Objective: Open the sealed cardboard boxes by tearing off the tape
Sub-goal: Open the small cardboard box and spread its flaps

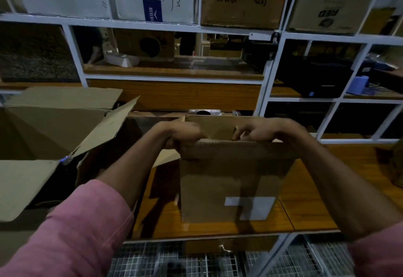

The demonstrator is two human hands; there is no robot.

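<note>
A brown cardboard box (218,180) stands upright on the wooden table (305,207), with a white label low on its near face. Its top is open; a far flap stands up behind my hands. My left hand (183,135) grips the near top flap at its left end. My right hand (259,132) curls over the same flap at its right end, fingers inside the opening. No tape shows on this box from here. Pink sleeves cover both forearms partway.
A large opened cardboard box (43,137) with spread flaps fills the left side, close to my left arm. White metal shelving (268,74) with more boxes rises behind the table. A wire mesh rack (174,261) lies below the table's front edge.
</note>
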